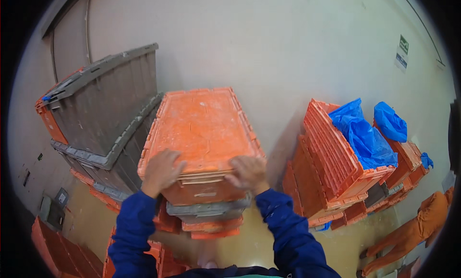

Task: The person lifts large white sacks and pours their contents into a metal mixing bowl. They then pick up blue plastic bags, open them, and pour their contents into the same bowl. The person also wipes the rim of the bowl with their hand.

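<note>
Hands on orange crate (201, 134): left hand (162, 170) and right hand (248, 172) curled over its near rim. Crate atop stack, between grey crates (105, 105) and tilted orange crates (331, 158) with blue bags (362, 136).

upturned crate (201, 129) atop stack, grey totes (105, 105) left (tilted crates (331, 153) right)

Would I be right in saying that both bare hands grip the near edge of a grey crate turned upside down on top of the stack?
Not quite: the head view shows the crate is orange, not grey. Otherwise yes, the left hand and right hand both grip its near edge on top of the stack.
</note>
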The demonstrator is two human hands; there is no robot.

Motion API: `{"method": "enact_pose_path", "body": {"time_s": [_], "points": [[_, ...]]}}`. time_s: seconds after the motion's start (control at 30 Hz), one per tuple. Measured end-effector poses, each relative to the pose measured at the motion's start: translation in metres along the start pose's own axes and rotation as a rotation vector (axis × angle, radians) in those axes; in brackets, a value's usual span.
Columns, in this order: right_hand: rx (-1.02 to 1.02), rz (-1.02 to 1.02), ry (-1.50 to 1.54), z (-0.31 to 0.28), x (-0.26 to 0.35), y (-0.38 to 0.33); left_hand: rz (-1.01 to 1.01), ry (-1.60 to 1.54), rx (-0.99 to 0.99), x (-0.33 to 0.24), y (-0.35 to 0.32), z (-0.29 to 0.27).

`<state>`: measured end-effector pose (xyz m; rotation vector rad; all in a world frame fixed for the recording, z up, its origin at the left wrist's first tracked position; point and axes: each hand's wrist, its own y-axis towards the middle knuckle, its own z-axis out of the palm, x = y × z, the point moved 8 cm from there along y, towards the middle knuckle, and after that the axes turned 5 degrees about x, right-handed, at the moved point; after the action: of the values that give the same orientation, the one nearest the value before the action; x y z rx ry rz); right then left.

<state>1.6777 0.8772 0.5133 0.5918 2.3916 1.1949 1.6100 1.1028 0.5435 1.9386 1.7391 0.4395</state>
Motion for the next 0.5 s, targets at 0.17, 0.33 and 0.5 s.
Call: {"method": "enact_pose_path", "body": {"time_s": [0.17, 0.33, 0.5], "points": [[0.028, 0.118, 0.086, -0.023, -0.131, -0.041, 0.001, 0.097, 0.072, -0.137, 0.041, 0.042], [0.095, 0.131, 0.202, -0.040, -0.192, -0.054, -0.082, 0.170, 0.053, -0.206, 0.054, 0.059], [0.108, 0.154, 0.251, -0.063, -0.187, -0.061, -0.173, 0.202, 0.072, -0.226, 0.043, 0.062]]}}
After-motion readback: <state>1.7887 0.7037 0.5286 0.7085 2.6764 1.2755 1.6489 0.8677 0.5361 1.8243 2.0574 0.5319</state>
